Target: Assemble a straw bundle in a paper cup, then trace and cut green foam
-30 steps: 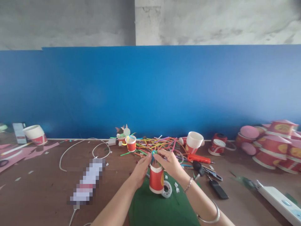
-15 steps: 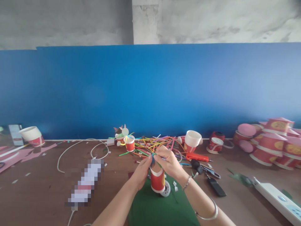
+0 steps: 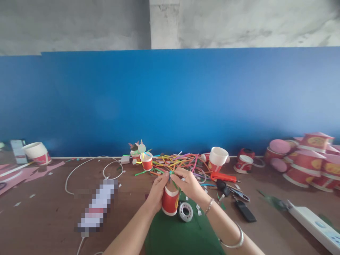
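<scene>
A red and white paper cup (image 3: 169, 203) is held in front of me, over a green sheet. Thin blue and green strips (image 3: 170, 173) rise at its rim; I cannot tell whether they are straws or paper. My left hand (image 3: 156, 190) lies along the cup's left side, thumb and forefinger pinched on the strips at the top. Closed from the right, my right hand (image 3: 188, 185) has its fingertips on the same strips, close to the left fingertips. The fingers partly hide the cup's mouth. Just right of the cup's base is a white ring-shaped spool (image 3: 185, 211).
Behind the hands lies a pile of coloured strips (image 3: 177, 161). A decorated small cup (image 3: 147, 162) stands left of it, a white-topped cup (image 3: 218, 158) right. An orange-handled tool (image 3: 223, 177), keys (image 3: 223, 187), stacked red cups (image 3: 302, 168) and a power strip (image 3: 315, 225) lie rightward.
Both hands and the cup have shifted slightly left and the cup is a little higher. More of the white spool shows beside the cup now.
</scene>
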A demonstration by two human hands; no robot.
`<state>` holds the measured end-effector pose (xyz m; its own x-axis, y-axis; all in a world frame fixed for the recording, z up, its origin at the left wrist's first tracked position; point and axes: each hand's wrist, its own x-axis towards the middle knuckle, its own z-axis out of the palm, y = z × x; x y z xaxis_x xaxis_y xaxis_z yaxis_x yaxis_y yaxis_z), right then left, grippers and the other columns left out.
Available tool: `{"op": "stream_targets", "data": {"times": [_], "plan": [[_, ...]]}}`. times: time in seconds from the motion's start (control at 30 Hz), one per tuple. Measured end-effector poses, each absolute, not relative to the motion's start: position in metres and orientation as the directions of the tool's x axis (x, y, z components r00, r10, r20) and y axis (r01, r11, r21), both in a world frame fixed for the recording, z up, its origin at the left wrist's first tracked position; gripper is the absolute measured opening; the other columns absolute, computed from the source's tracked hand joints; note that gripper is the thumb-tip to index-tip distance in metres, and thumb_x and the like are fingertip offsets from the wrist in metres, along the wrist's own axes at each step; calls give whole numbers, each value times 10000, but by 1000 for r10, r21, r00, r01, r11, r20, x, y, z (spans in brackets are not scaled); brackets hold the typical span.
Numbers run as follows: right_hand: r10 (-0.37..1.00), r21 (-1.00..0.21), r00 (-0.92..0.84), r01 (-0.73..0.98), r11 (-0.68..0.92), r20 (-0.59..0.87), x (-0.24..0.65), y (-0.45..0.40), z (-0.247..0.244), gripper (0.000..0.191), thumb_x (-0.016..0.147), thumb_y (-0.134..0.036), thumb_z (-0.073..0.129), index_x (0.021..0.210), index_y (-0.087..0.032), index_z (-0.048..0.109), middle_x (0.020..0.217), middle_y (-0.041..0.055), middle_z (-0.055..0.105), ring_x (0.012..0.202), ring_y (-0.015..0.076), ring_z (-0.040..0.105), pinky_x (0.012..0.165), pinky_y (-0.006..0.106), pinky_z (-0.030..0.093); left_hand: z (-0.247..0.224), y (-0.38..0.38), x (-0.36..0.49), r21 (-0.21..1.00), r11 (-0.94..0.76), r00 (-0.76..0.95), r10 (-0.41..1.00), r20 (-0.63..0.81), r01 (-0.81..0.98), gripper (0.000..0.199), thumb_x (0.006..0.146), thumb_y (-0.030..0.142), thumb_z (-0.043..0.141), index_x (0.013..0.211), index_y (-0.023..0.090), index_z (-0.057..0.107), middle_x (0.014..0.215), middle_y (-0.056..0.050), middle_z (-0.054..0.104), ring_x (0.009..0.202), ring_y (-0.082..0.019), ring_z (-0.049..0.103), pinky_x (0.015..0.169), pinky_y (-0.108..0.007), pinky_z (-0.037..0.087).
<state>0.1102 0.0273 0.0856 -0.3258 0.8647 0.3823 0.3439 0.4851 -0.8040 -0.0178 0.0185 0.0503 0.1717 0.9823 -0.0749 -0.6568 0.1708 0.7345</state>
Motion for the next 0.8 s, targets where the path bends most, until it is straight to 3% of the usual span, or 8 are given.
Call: {"op": "stream_targets", "data": {"times": [0.13,0.37,0.5,0.6,0.67,0.8], "plan": [[892,-855,-325,312,414,314,111,28,86,322,833,-333,490,569,-181,384,607,-34,360,581,103,347,533,234,291,53,18,-19,744,210,199,974,-105,-635,268,646,373,758,692,123,672,593,-13,669,545,-123,593,610,-234,412],[895,-848,-252,305,433,367,106,30,79,337,833,-314,468,544,-183,356,599,-32,350,572,102,346,529,231,294,47,20,-18,748,179,194,979,-69,-639,250,626,339,773,706,130,661,606,-1,665,560,-119,600,610,-229,425],[889,-806,-210,375,458,407,104,29,76,298,828,-286,456,560,-186,372,601,-24,388,588,116,378,551,235,314,42,20,-14,790,153,160,985,-70,-594,289,659,393,737,757,134,653,712,-35,686,716,-174,644,680,-255,456],[891,-799,-108,405,444,441,106,29,76,285,815,-275,457,563,-195,350,588,-28,381,579,119,373,538,236,304,40,16,-10,833,103,131,991,-38,-543,387,715,476,658,941,163,632,982,-76,679,944,-220,619,819,-310,458],[889,-813,-25,394,429,457,109,31,77,276,799,-271,465,563,-200,339,577,-35,361,562,116,356,519,235,291,39,12,-8,879,49,162,986,33,-474,498,662,457,707,1064,191,581,1096,-81,641,1018,-233,587,877,-333,442],[896,-866,57,291,407,440,114,37,74,276,771,-272,487,554,-203,331,560,-44,337,543,108,336,504,230,286,35,8,-3,946,4,321,941,105,-323,678,526,275,815,1131,174,525,1036,-84,655,950,-245,605,876,-377,451]]}}
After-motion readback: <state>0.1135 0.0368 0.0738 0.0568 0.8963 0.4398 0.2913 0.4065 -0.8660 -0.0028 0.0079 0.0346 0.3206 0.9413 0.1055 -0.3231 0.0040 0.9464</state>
